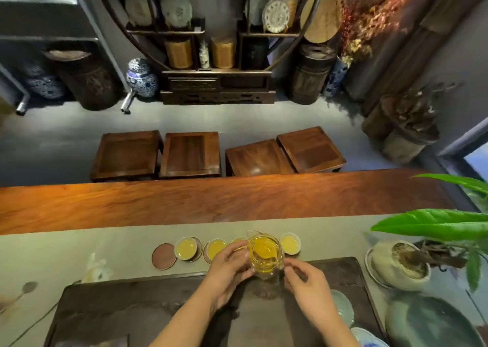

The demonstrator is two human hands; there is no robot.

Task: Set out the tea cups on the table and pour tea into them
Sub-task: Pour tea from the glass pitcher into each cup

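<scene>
A glass pitcher point(264, 254) holding yellow tea hangs over the far edge of the dark tea tray point(132, 307). My left hand point(227, 267) grips its left side and my right hand point(306, 280) holds its right side near the handle. Behind it, small cups stand in a row on the grey runner point(79, 246): a filled cup point(186, 247) on a saucer, a second filled cup point(216, 248), a third cup point(237, 241) mostly hidden by the pitcher, and a filled cup point(290, 243) at the right. A bare round coaster point(163, 256) lies at the row's left end.
A potted plant point(401, 265) with long green leaves stands at the right. A celadon dish point(343, 307) and a large dark bowl point(433, 325) sit near the tray's right end. A spoon point(26, 288) lies far left. Wooden stools point(190, 154) stand beyond the table.
</scene>
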